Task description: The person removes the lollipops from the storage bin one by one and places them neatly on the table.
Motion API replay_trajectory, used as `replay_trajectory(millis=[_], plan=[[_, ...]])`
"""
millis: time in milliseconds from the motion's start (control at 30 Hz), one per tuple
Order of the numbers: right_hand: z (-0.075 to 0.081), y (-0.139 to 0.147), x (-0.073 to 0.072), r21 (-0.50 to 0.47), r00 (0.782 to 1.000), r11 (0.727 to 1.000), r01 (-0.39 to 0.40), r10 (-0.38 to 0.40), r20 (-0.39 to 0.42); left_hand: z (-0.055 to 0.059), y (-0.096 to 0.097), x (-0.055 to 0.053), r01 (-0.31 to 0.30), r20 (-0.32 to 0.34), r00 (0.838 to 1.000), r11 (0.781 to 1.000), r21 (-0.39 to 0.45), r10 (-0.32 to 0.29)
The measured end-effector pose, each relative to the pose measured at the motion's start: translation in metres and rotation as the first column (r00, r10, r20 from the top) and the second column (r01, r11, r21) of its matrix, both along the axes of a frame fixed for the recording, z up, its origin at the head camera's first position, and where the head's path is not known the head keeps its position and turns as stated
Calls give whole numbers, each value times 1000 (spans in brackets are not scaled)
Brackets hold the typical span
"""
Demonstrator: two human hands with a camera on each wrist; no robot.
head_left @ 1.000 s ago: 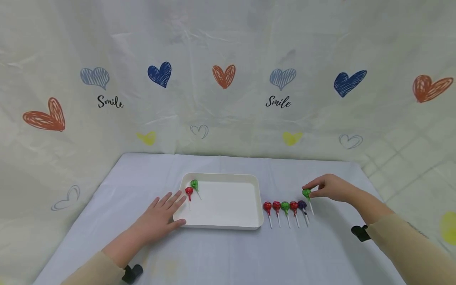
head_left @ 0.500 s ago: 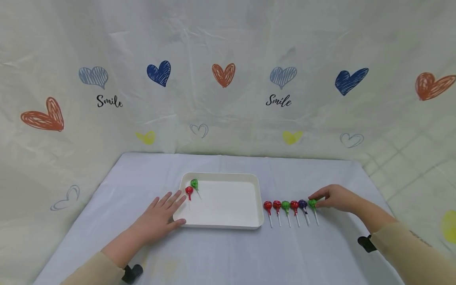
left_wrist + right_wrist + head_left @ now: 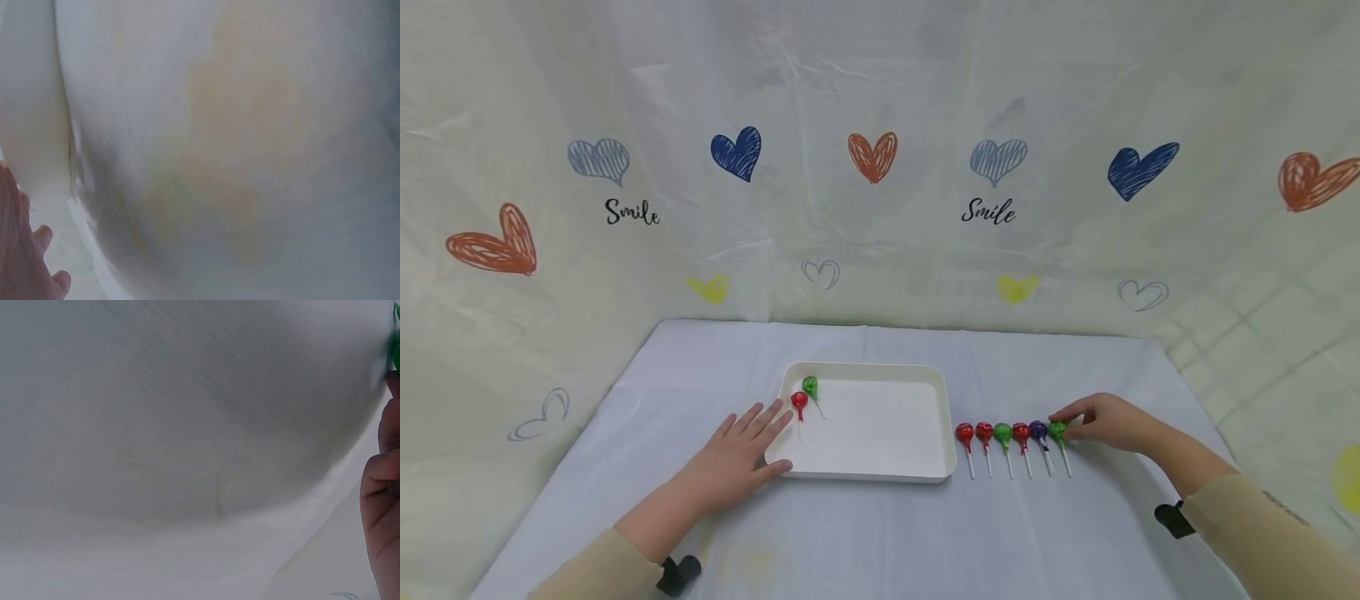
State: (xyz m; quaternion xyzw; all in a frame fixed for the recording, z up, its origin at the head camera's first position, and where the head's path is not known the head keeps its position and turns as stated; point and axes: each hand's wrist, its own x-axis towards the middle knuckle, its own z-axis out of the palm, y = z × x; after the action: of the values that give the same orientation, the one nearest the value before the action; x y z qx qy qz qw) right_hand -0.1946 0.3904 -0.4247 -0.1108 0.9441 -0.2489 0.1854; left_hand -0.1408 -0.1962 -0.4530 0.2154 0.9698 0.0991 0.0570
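Observation:
My right hand (image 3: pixel 1108 422) pinches the green head of a lollipop (image 3: pixel 1057 432) between thumb and forefinger, at the right end of a row on the cloth. In the right wrist view only a bit of green wrapper (image 3: pixel 396 353) shows at the fingertips. Left of it in the row lie a purple lollipop (image 3: pixel 1038 430), a green one (image 3: pixel 1002 432) and several red ones (image 3: pixel 965 433). My left hand (image 3: pixel 730 462) rests with spread fingers at the left edge of the white tray (image 3: pixel 880 477). Inside the tray lie a red lollipop (image 3: pixel 799 401) and a green lollipop (image 3: pixel 810 386).
A white cloth (image 3: pixel 865 542) covers the table, with a faint yellowish stain near the front. Behind it hangs a pale curtain (image 3: pixel 925 92) printed with hearts and the word Smile. The tray's right rim stands close to the row's first lollipop.
My right hand has brought the green lollipop down and slightly right, to the end of the row beside the purple one. The left hand stays at the tray.

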Motion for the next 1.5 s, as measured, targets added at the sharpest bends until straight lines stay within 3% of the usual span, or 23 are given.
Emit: replay_trajectory(millis=[733,1100,1500], plan=[[9,2,2,7,999,1000,-6,6,-51,0,1,-1,8,-7,1000,1000,20,-8],[24,-14,-8,-2,997,1000,-25,24,-77,-3,0,-2,-11,16,1000,1000,-5,11],[37,-51,-26,-16,995,998,-64,63,-71,1,2,-1,-21,37,999,1000,-9,22]])
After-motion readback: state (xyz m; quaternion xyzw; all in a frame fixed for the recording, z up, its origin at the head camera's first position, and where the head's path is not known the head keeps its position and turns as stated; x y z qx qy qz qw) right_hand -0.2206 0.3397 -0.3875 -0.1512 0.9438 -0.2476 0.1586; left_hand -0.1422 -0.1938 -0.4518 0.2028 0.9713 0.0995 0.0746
